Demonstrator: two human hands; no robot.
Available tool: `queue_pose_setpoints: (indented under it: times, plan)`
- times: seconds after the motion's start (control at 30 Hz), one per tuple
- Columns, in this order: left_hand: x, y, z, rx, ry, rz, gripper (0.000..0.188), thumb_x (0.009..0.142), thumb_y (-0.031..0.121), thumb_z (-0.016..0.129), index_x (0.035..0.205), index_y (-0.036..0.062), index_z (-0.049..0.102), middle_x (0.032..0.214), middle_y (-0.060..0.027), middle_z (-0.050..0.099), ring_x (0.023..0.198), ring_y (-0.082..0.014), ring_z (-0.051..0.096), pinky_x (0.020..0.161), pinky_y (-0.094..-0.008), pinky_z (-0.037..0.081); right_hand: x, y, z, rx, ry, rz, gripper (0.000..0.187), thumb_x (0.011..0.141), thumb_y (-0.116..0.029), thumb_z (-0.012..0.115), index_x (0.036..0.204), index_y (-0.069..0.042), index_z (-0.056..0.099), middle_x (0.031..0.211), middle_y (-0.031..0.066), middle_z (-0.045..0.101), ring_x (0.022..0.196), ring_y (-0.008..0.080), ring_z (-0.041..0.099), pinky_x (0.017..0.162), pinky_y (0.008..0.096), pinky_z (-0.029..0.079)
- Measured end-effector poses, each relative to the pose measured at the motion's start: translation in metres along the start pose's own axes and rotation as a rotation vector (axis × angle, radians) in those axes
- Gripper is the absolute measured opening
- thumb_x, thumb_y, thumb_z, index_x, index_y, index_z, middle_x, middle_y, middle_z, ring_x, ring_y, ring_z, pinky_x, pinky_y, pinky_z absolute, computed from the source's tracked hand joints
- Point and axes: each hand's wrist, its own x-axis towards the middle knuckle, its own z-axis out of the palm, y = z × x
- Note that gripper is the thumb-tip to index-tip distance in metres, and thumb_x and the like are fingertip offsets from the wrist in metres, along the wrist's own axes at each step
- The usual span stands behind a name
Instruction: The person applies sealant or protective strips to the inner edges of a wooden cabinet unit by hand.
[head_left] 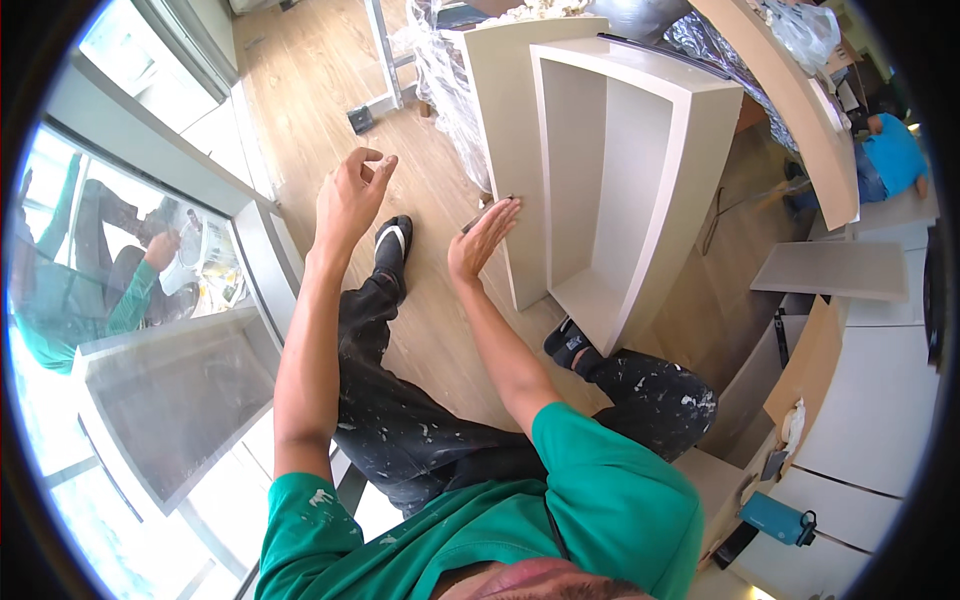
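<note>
My left hand (350, 194) hangs in the air above the wood floor, left of the cabinet. Its fingers are loosely curled, the thumb stands apart from them, and I see nothing held. Fingers stretched out, my right hand (481, 244) is at the edge of a pale cream panel (512, 150). A thin dark strip (474, 222) runs along the far side of that hand; its kind is unclear, and I cannot tell if it is gripped. Beside the panel stands an open-fronted cream cabinet box (650, 180), its inside bare. The palm is partly hidden.
Clear plastic wrap (445, 100) hangs behind the panel, near a metal stand leg (385, 55). A window (150, 240) lines the left side. At right are a loose panel (830, 272), a blue bottle (775, 518) and a person in blue (893, 158). My foot (568, 343) touches the box's base.
</note>
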Motion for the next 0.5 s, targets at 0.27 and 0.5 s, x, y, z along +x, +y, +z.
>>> queue_pose_setpoints:
  times: [0.27,0.5]
  plan:
    - [0.002,0.001,-0.006,-0.037,0.015,0.009,0.044,0.096,0.042,0.065,0.112,0.0019,0.070,0.075,-0.0131,0.070,0.072,-0.0270,0.069,0.069,-0.0388,0.052,0.164,-0.141,0.014,0.045,0.080,-0.309,0.090,0.078,0.006,0.061,0.154,0.016,0.014,0.162,0.0368,0.014,0.155,0.0466,0.007,0.122,0.0644,0.000]
    - [0.006,0.000,-0.007,-0.069,0.059,0.028,0.041,0.095,0.040,0.067,0.110,0.0028,0.071,0.073,-0.0131,0.071,0.071,-0.0273,0.070,0.068,-0.0382,0.052,0.107,-0.079,0.013,0.046,0.025,-0.304,0.078,0.082,0.004,0.047,0.154,0.014,0.019,0.162,0.0351,0.016,0.155,0.0466,0.009,0.122,0.0640,-0.002]
